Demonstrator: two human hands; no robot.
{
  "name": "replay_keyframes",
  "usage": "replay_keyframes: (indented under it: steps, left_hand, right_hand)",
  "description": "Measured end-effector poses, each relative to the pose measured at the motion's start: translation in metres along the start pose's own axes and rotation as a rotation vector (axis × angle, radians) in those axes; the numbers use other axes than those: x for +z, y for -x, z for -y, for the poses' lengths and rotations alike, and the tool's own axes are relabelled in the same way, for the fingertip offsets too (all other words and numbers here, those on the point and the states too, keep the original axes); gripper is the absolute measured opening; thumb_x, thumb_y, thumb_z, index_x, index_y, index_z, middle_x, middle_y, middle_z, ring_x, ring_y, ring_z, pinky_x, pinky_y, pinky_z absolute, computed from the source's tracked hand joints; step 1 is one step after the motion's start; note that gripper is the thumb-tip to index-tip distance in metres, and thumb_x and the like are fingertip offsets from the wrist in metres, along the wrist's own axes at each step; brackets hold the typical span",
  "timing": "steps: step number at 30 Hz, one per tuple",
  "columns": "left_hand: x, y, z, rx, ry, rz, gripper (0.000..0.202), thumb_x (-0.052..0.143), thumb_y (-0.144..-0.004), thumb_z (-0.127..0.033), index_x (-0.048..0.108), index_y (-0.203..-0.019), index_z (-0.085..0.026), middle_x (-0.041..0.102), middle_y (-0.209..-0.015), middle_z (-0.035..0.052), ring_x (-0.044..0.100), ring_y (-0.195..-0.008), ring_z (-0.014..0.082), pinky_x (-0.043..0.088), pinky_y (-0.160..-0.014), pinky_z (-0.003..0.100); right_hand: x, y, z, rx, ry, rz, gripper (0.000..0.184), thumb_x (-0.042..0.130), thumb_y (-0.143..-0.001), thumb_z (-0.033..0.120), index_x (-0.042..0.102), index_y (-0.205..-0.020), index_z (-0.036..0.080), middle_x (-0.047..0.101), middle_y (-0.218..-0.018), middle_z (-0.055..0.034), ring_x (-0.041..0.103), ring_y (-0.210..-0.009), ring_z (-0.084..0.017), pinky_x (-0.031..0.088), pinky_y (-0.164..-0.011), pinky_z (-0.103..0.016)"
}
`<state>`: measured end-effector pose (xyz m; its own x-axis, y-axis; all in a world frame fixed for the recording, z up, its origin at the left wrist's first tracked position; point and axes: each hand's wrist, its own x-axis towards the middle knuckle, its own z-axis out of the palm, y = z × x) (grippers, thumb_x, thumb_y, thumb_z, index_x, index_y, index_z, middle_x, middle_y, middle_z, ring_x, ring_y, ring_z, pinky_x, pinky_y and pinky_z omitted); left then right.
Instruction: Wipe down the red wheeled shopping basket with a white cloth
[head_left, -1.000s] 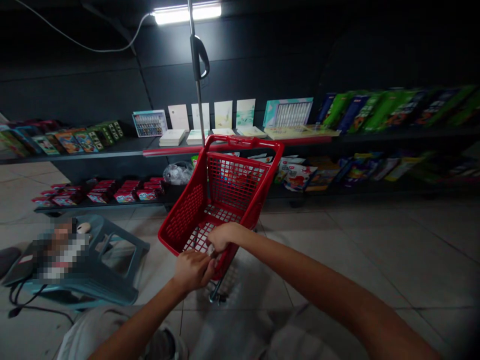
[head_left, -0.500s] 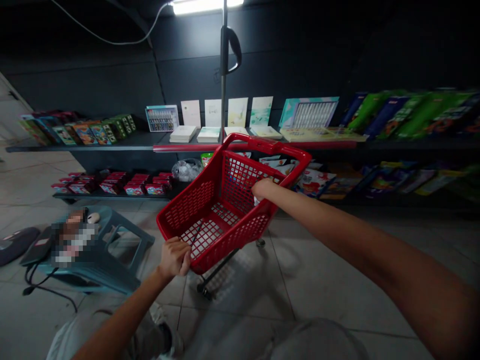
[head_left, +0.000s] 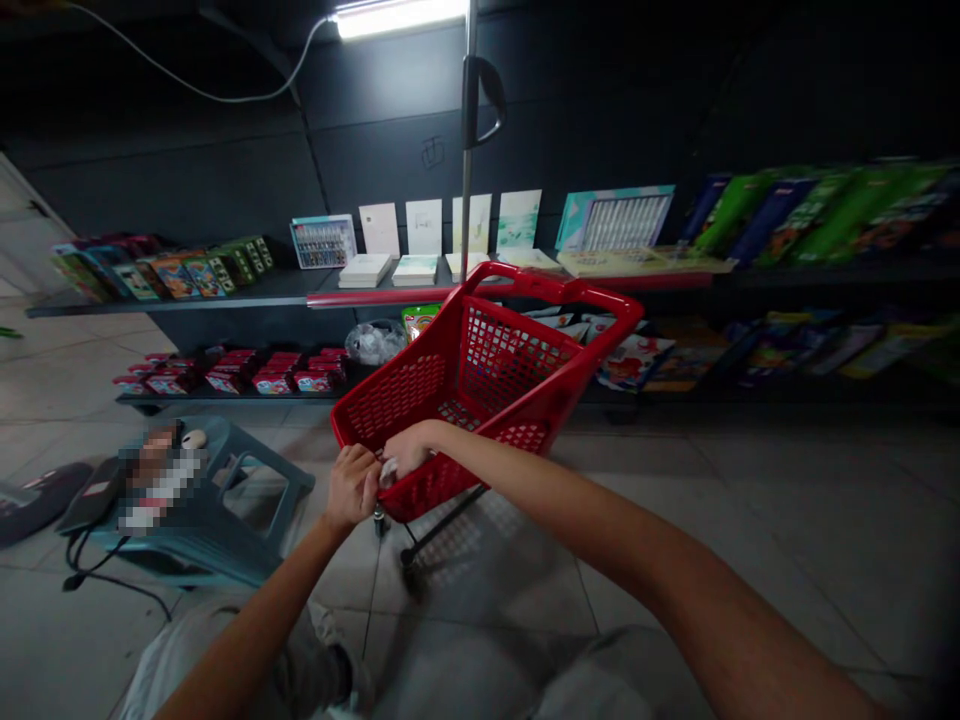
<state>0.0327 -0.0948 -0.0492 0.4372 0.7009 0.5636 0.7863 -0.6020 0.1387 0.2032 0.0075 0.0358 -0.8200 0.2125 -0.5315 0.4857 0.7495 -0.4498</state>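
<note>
A small red mesh shopping cart [head_left: 517, 385] stands on the tiled floor in front of me, its handle toward the shelves. My left hand [head_left: 351, 488] is closed at the cart's near rim. My right hand [head_left: 406, 455] is curled beside it on the same rim, holding something small and white that I cannot make out. The basket looks empty through the mesh.
A grey-blue plastic stool [head_left: 217, 510] with a mouse, a phone and a cable lies at the left. Dark shelves [head_left: 225, 292] along the back wall hold boxes, notebooks and paint sets. A metal pole [head_left: 469, 150] rises behind the cart. Bare tiles stretch to the right.
My right hand came back from the cart's far side to the near rim beside my left hand. The cart turned slightly and shifted right in view.
</note>
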Motion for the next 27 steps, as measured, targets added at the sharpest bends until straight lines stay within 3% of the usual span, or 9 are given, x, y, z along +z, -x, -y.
replay_keyframes:
  steps: [4,6,8,10,12,16,20,23,27]
  left_hand:
    - [-0.002,-0.003,0.004,0.000,0.011,0.003,0.043,0.024,-0.102,-0.031,0.051,-0.070,-0.024,0.059,-0.073,0.0086,0.050,-0.079,0.0244,0.041,-0.079,0.042]
    - [-0.003,-0.004,0.006,-0.022,0.016,-0.003,0.041,0.025,-0.102,-0.030,0.053,-0.072,-0.024,0.059,-0.075,0.0089,0.051,-0.082,0.0252,0.043,-0.082,0.043]
    - [-0.003,-0.005,0.007,-0.043,0.020,-0.012,0.041,0.025,-0.102,-0.029,0.055,-0.075,-0.024,0.058,-0.077,0.0087,0.053,-0.086,0.0258,0.047,-0.090,0.046]
    - [-0.003,-0.006,0.008,-0.063,0.019,-0.022,0.039,0.025,-0.102,-0.027,0.058,-0.080,-0.024,0.059,-0.081,0.0083,0.056,-0.090,0.0256,0.047,-0.104,0.049]
    - [-0.002,-0.006,0.008,-0.099,0.007,-0.031,0.038,0.026,-0.102,-0.026,0.061,-0.086,-0.023,0.062,-0.088,0.0086,0.059,-0.098,0.0250,0.042,-0.116,0.052]
    - [-0.001,-0.007,0.010,-0.187,-0.007,-0.067,0.037,0.027,-0.104,-0.024,0.063,-0.099,-0.022,0.068,-0.110,0.0101,0.057,-0.128,0.0250,0.033,-0.127,0.053]
    - [-0.007,-0.007,0.001,-0.190,0.012,-0.101,0.032,0.032,-0.107,-0.027,0.063,-0.112,-0.021,0.067,-0.124,0.0103,0.056,-0.133,0.0241,0.034,-0.127,0.054]
    - [-0.011,-0.009,-0.016,-0.143,0.052,-0.011,0.029,0.037,-0.107,-0.030,0.061,-0.122,-0.023,0.067,-0.131,0.0099,0.057,-0.133,0.0240,0.024,-0.131,0.059]
    - [-0.010,-0.012,-0.036,-0.163,0.053,0.101,0.030,0.035,-0.107,-0.033,0.063,-0.116,-0.024,0.071,-0.116,0.0076,0.062,-0.119,0.0255,0.003,-0.129,0.071]
  right_hand:
    - [-0.007,0.076,-0.032,0.086,-0.042,-0.122,0.040,0.062,-0.080,0.012,0.076,-0.117,0.014,0.078,-0.105,-0.0023,0.066,-0.084,-0.014,0.045,-0.073,-0.021]
    - [-0.004,0.126,-0.052,0.278,0.033,-0.236,0.031,0.061,-0.085,0.012,0.078,-0.110,0.015,0.077,-0.104,-0.0055,0.068,-0.088,-0.017,0.045,-0.076,-0.022]
    - [0.009,0.170,-0.066,0.523,0.170,-0.494,0.031,0.056,-0.091,0.014,0.078,-0.113,0.019,0.076,-0.108,-0.0091,0.068,-0.098,-0.022,0.046,-0.084,-0.027]
    - [0.031,0.199,-0.073,0.642,0.336,-0.834,0.040,0.054,-0.093,0.013,0.072,-0.128,0.020,0.070,-0.123,-0.0130,0.062,-0.115,-0.025,0.045,-0.098,-0.031]
    - [0.058,0.211,-0.074,0.724,0.421,-1.141,0.046,0.053,-0.094,0.013,0.065,-0.137,0.019,0.063,-0.133,-0.0154,0.055,-0.124,-0.027,0.042,-0.107,-0.035]
    - [0.103,0.195,-0.075,0.851,0.326,-1.642,0.041,0.053,-0.092,0.017,0.066,-0.130,0.016,0.057,-0.130,-0.0174,0.053,-0.123,-0.031,0.044,-0.107,-0.042]
    - [0.124,0.158,-0.086,0.781,-0.008,-2.049,0.042,0.058,-0.083,0.019,0.065,-0.124,0.016,0.056,-0.122,-0.0149,0.057,-0.116,-0.028,0.047,-0.105,-0.041]
    - [0.133,0.123,-0.091,0.770,-0.264,-2.174,0.041,0.059,-0.080,0.026,0.064,-0.118,0.015,0.059,-0.118,-0.0152,0.059,-0.114,-0.029,0.046,-0.108,-0.045]
    - [0.143,0.068,-0.074,0.711,-0.736,-2.197,0.053,0.057,-0.082,0.038,0.057,-0.128,0.011,0.063,-0.121,-0.0200,0.062,-0.112,-0.031,0.049,-0.104,-0.049]
